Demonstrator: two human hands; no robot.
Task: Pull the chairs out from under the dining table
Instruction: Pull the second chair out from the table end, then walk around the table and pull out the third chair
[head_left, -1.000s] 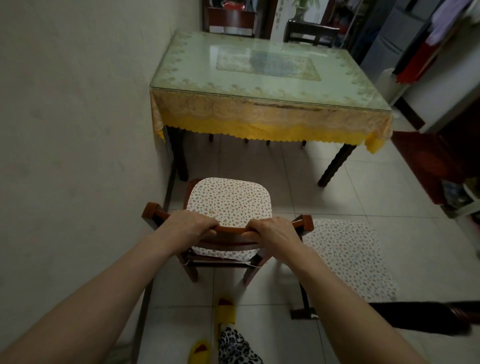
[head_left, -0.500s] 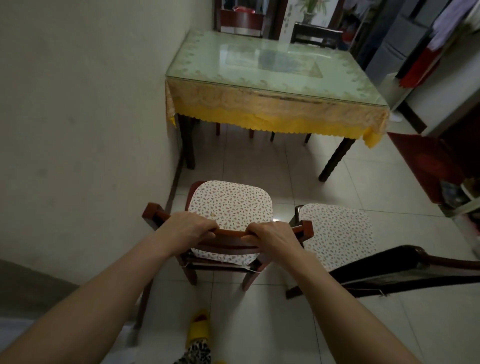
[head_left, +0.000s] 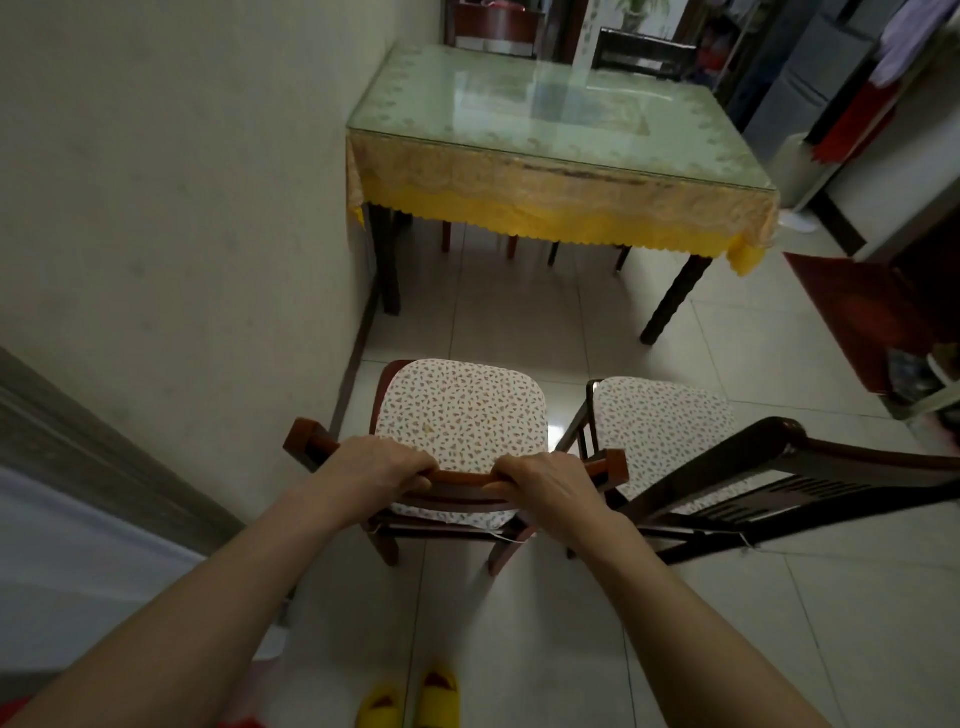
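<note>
Grip: your left hand (head_left: 375, 466) and right hand (head_left: 549, 480) are both closed over the top rail of the reddish chair (head_left: 460, 415), fingers wrapped. Change: over the last second the dining table (head_left: 550, 130) has drawn farther ahead of your grip; the chair now stands well clear of it. Beside your right hand: a dark chair (head_left: 670, 441), already out. Beyond the table, more chairs remain, by my judgement.

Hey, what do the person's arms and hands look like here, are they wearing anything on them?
Both forearms are bare up to the frame edge: no sleeves show. The left hand and right hand have no gloves, and no rings, watch or bracelets are visible. Yellow slippers show on the feet below.
</note>
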